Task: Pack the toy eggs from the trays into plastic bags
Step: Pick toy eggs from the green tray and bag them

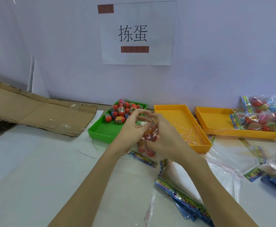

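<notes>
A green tray (101, 133) holds several red toy eggs (121, 111) piled at its far end. In front of it both my hands hold a clear plastic bag (148, 145) with a colourful header strip; red eggs show inside it. My left hand (132, 126) pinches the bag's top with curled fingers. Against it from the right, my right hand (164, 136) grips the same bag. The bag's mouth is hidden between my fingers.
Two orange trays stand to the right: the near one (171, 108) has thin strips in it, the far one (216, 128) has packed bags (263, 118). Empty bags (183, 194) lie at lower right. Flattened cardboard (35, 112) lies left. A wall with a paper sign is behind.
</notes>
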The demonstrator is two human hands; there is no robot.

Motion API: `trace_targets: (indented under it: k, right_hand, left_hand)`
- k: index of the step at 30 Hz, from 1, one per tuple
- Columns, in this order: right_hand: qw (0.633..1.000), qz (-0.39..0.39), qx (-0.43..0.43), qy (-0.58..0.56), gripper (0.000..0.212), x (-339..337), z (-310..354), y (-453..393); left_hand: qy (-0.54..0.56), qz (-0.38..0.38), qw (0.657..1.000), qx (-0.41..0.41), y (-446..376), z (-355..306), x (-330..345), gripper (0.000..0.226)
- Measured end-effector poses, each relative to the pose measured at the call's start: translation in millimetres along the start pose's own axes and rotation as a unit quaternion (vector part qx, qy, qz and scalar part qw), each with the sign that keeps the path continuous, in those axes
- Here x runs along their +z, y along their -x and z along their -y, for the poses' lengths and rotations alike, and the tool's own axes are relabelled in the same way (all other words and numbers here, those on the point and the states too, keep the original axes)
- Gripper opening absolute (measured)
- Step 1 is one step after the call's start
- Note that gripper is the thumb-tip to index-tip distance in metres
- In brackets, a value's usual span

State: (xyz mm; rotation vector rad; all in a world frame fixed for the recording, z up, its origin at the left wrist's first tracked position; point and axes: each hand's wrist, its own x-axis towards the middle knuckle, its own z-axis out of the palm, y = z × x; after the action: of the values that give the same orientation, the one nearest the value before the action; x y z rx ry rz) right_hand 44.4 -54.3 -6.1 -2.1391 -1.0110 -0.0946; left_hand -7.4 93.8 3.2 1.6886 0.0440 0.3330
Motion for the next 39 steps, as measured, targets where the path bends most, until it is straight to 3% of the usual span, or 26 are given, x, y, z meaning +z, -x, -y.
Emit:
trace_targets:
  k: [3, 7, 10, 12, 15, 19, 21, 24, 29, 34, 39]
  right_hand:
    - [1.0, -0.004, 0.002, 0.004, 0.083, -3, -2, 0]
    - [0.995, -0.095, -0.011, 0.034, 0.093, 0, 4, 0]
    - [0.991, -0.118, 0.052, 0.019, 0.098, 0, 12, 0]
    - [0.99, -0.113, 0.082, -0.036, 0.08, -1, 17, 2]
    - [0.986, -0.13, 0.071, -0.082, 0.036, -2, 20, 2]
    - [0.964, -0.136, 0.097, -0.209, 0.016, -6, 25, 1]
    - [0.95, -0.141, 0.121, -0.253, 0.012, -8, 26, 0]
    - [0.938, -0.141, 0.135, -0.286, 0.018, -9, 24, -1]
    - [0.936, -0.107, 0.148, -0.301, 0.027, -5, 27, 0]
    - [0.923, -0.128, 0.146, -0.333, 0.04, -2, 29, 0]
    - [0.931, -0.166, 0.136, -0.296, 0.029, -4, 25, 0]
  left_hand:
    - [0.016, -0.011, 1.0, -0.002, 0, 0, -1, 0.029]
    - [0.055, -0.072, 0.996, 0.002, -3, 0, -2, 0.034]
    - [0.136, -0.113, 0.984, 0.013, -5, -3, -4, 0.035]
    - [0.199, -0.125, 0.972, 0.027, -6, -6, -3, 0.036]
    - [0.246, -0.125, 0.96, 0.041, -5, -10, 0, 0.041]
    - [0.293, -0.067, 0.954, -0.001, -4, -16, -1, 0.053]
    - [0.249, -0.033, 0.968, -0.02, -4, -15, -5, 0.049]
    - [0.114, -0.04, 0.993, -0.015, -5, -8, -7, 0.031]
    - [0.109, -0.071, 0.991, 0.012, -5, -4, -5, 0.024]
    - [0.078, -0.041, 0.995, 0.048, -4, -5, -9, 0.03]
    - [0.049, -0.092, 0.992, 0.076, -2, -6, -1, 0.019]
